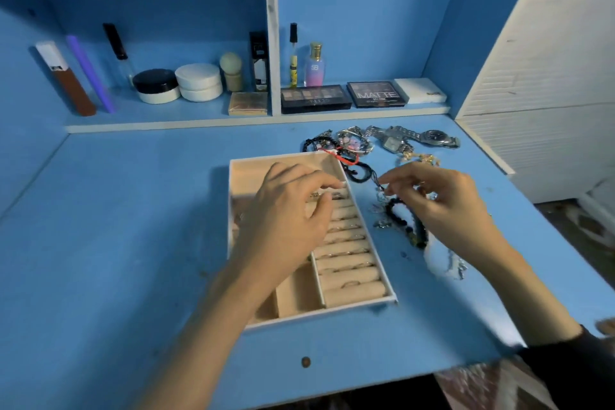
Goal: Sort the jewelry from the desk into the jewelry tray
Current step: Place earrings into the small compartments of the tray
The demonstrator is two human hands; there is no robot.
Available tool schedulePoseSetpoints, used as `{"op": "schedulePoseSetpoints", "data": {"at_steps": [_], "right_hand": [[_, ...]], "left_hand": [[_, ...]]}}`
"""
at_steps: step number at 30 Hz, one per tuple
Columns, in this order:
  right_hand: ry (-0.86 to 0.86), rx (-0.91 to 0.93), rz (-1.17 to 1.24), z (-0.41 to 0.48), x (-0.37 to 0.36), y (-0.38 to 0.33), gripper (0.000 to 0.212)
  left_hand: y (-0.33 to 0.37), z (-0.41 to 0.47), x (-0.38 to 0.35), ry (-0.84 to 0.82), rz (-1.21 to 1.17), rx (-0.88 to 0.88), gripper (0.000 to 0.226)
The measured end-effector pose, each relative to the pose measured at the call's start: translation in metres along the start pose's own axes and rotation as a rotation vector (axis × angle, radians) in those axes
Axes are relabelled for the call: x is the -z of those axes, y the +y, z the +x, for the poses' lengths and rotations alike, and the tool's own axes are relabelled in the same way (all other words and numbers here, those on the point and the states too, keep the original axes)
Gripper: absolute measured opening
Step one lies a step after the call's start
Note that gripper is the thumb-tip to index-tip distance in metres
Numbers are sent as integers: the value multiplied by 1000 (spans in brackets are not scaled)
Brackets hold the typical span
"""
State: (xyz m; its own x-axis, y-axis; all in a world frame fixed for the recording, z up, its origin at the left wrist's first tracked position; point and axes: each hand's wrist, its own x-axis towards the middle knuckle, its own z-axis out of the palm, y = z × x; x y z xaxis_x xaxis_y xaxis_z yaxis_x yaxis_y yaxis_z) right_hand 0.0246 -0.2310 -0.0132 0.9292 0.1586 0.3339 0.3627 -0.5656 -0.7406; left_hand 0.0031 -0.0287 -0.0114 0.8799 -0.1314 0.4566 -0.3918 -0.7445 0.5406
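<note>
One ring [317,195] seemingly pinched by left hand [286,210] over jewelry tray [319,315], right hand [446,206] pinching cord [372,176] beside

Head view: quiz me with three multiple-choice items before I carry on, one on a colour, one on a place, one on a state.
1. What colour lines the rectangular jewelry tray? A. beige B. black C. red
2. Where do the silver metal wristwatches lie? A. in the tray B. on the blue painted desk behind the tray C. on a shelf
3. How are the tray's padded ring rolls? A. bare B. under a lid C. holding thin rings
A: open compartments show beige. B: they lie past the tray's far right corner. C: thin rings sit between the rolls.
</note>
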Motion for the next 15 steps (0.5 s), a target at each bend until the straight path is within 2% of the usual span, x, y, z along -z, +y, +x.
{"op": "schedulePoseSetpoints", "data": {"at_steps": [4,7,11,15], "right_hand": [[99,-58,8,-12,16,22,26],[166,-69,-6,-21,22,34,32],[276,-27,-38,-29,24,45,28],[366,24,-68,-32,20,52,23]], "left_hand": [[17,5,-19,-52,4,-37,16],[24,6,-34,-93,31,-59,16],[30,10,-46,-158,47,-112,16],[31,22,-49,-264,160,-89,24]]}}
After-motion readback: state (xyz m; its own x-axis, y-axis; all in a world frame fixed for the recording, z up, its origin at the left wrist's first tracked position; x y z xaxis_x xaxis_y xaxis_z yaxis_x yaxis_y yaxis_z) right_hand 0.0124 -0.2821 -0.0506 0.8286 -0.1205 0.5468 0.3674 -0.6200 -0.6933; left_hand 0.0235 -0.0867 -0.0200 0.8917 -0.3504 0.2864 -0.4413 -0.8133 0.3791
